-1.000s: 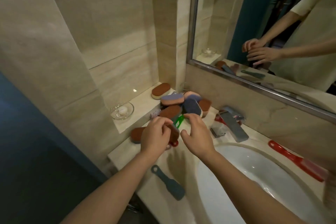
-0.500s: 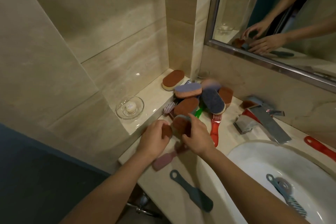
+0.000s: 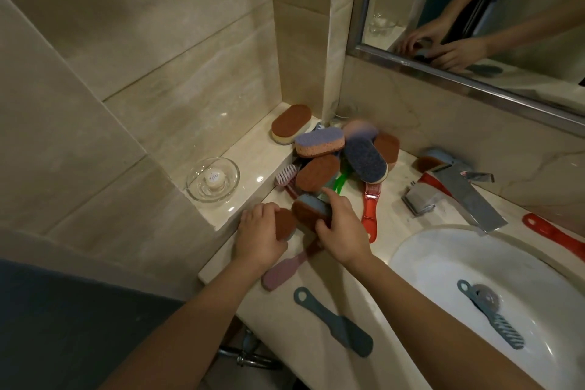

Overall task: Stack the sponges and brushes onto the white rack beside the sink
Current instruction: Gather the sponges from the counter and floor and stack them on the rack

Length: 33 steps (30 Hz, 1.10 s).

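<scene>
Two adjacent sponges (image 3: pixel 311 210), one per grip: left hand (image 3: pixel 259 234), right hand (image 3: pixel 343 233).

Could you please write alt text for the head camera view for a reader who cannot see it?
At a bathroom counter, a person's left hand holds a brown sponge while the right hand grips a blue-backed sponge in front of a pile of sponges. A grey-blue brush lies in the white sink.

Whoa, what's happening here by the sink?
A person is working at a heap of sponges and brushes in the corner beside the sink. The left hand holds a brown sponge; the right hand grips a blue-backed sponge next to it. A grey-blue brush lies on the counter, a ridged brush inside the sink.
</scene>
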Each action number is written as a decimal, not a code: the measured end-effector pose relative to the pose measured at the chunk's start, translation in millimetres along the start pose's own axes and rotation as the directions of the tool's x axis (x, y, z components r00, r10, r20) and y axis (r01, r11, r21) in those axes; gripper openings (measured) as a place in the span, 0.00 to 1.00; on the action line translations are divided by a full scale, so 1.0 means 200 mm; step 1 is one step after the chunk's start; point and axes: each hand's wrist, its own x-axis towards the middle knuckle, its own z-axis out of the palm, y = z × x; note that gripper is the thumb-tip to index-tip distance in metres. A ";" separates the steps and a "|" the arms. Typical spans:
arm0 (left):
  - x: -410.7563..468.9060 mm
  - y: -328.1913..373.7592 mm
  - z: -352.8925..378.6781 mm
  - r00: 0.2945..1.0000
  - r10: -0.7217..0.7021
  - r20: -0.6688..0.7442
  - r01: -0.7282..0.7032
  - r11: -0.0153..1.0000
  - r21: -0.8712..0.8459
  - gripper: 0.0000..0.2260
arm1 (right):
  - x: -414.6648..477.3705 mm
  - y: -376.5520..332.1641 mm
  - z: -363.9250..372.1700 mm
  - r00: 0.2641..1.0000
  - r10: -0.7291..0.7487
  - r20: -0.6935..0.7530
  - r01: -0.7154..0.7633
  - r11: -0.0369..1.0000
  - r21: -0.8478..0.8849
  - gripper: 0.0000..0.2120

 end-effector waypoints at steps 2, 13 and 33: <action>-0.02 0.02 -0.02 0.999 -0.017 -0.042 0.015 0.998 -0.064 0.25 | -0.03 -0.02 -0.02 0.998 0.036 -0.044 -0.029 0.990 0.135 0.30; -0.04 0.57 -0.23 0.955 -0.075 -0.287 -0.087 0.855 -0.512 0.23 | -0.15 -0.04 -0.43 0.938 0.197 -0.284 0.003 0.818 0.575 0.18; -0.31 2.10 -0.41 0.945 0.186 -0.270 -0.325 0.418 -0.848 0.16 | -0.89 0.31 -1.65 0.621 0.291 -0.728 0.242 0.812 0.531 0.19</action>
